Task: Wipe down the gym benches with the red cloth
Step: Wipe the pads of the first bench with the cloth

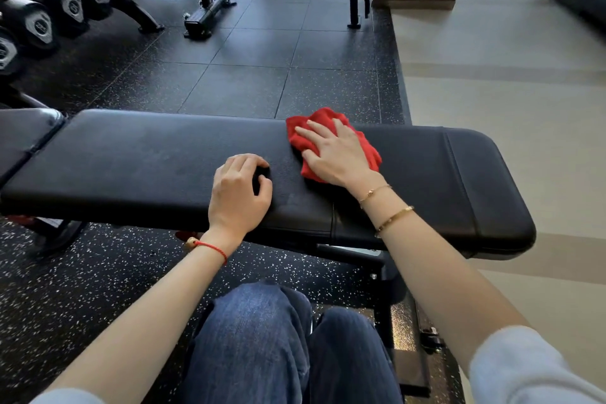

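On the near bench [137, 161], the right hand [337, 154] presses flat, fingers spread, hiding much of the red cloth [367, 149]; beside it, the left hand [239, 193] rests loosely curled, empty.

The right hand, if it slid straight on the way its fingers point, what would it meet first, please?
Nothing on the pad, it seems: the right hand, flat on the red cloth, points toward the near bench's far edge; beyond that lies only floor.
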A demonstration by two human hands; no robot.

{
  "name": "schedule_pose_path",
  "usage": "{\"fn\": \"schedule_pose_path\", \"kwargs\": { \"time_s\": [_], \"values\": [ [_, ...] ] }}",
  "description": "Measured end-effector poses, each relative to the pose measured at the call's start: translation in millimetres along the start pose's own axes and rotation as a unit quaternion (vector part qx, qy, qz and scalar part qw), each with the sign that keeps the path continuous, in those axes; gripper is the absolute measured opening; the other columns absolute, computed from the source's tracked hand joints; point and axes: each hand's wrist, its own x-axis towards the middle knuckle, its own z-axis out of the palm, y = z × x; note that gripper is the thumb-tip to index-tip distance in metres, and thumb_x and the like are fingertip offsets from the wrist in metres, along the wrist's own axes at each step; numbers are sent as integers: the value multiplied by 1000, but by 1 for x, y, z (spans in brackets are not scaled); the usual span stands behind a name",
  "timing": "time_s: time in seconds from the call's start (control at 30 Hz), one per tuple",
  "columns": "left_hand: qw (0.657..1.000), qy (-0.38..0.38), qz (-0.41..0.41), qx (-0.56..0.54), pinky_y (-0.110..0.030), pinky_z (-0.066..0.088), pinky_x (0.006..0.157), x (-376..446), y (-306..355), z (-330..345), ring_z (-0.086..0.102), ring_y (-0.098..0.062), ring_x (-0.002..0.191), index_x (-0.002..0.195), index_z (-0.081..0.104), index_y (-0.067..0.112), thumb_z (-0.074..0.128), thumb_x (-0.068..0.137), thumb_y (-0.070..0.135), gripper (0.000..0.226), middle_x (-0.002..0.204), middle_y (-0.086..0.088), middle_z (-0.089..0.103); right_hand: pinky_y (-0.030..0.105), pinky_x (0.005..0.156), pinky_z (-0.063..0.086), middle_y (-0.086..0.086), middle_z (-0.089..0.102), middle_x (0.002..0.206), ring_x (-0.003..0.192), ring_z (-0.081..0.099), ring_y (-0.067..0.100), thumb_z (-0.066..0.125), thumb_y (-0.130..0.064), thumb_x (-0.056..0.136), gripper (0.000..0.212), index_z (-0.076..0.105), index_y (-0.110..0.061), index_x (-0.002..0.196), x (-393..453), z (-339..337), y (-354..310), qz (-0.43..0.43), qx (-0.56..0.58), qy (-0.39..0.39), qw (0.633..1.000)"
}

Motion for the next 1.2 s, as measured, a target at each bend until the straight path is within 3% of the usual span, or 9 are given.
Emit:
{"fn": "schedule_pose_path", "kwargs": {
  "time_s": [0.2, 0.3, 0.43, 0.5, 0.6, 0.77, 1.03, 1.13, 1.2],
  "values": [
    [1000, -4, 10, 7, -40, 43, 100, 1, -4, -2, 58, -22, 112, 112, 66, 16, 51, 84, 21, 32, 115, 0, 67, 40, 122, 8, -16, 30, 157, 147, 20, 27, 45, -40, 94, 53, 35, -43, 147, -61, 1, 12, -80, 7, 22, 997],
    [999, -33, 33, 23, -43, 41, 106, 1, -2, -1, 55, -21, 123, 122, 66, 16, 51, 89, 23, 37, 128, 1, 65, 40, 122, 11, -15, 31, 157, 146, 22, 22, 47, -40, 95, 52, 37, -42, 146, -72, -6, 46, -25, 6, 54, 998],
    [993, -80, 51, 67, -44, 33, 112, 0, 2, -3, 45, -22, 137, 135, 59, 18, 52, 99, 24, 37, 144, -1, 55, 44, 121, 11, -13, 30, 158, 145, 22, 26, 42, -41, 95, 52, 36, -40, 147, -48, -16, 65, 93, 1, 59, 994],
    [993, -91, 50, 51, -46, 32, 114, -1, 11, -5, 40, -23, 140, 139, 56, 17, 46, 101, 32, 42, 149, -3, 50, 44, 122, 8, -14, 27, 159, 146, 19, 29, 40, -43, 96, 52, 35, -41, 148, -41, -16, 61, 112, 8, 53, 992],
    [989, -110, 82, 62, -45, 29, 117, -5, 33, -5, 38, -25, 142, 142, 53, 18, 36, 98, 42, 53, 150, -3, 49, 41, 122, 7, -15, 27, 159, 147, 17, 30, 42, -43, 96, 52, 34, -43, 147, -57, -12, 45, 74, 12, 44, 996],
    [984, -118, 112, 76, -48, 26, 119, -9, 54, 11, 41, -27, 140, 141, 54, 17, 45, 98, 34, 47, 148, -4, 51, 41, 122, 10, -16, 30, 157, 147, 19, 26, 48, -39, 93, 55, 35, -41, 147, -123, -11, 37, -8, 15, 51, 999],
    [971, -108, 179, 113, -49, 33, 116, -15, 59, 29, 48, -27, 133, 139, 54, 14, 35, 98, 37, 51, 144, -6, 55, 43, 122, 9, -16, 30, 157, 146, 21, 28, 44, -38, 95, 53, 36, -42, 147, -130, -32, 103, 168, 2, 83, 982],
    [971, -89, 187, 123, -50, 35, 113, -17, 62, 32, 51, -28, 131, 137, 57, 13, 39, 97, 34, 48, 142, -6, 57, 43, 122, 7, -16, 28, 158, 147, 16, 30, 44, -39, 95, 53, 35, -42, 147, -123, -27, 86, 164, 14, 67, 984],
    [971, -74, 190, 127, -50, 36, 112, -18, 62, 33, 53, -27, 129, 136, 58, 14, 42, 96, 32, 47, 141, -5, 58, 42, 122, 8, -17, 30, 157, 147, 17, 30, 46, -39, 94, 54, 36, -42, 147, -133, -20, 69, 117, 9, 67, 991]
  ]
}}
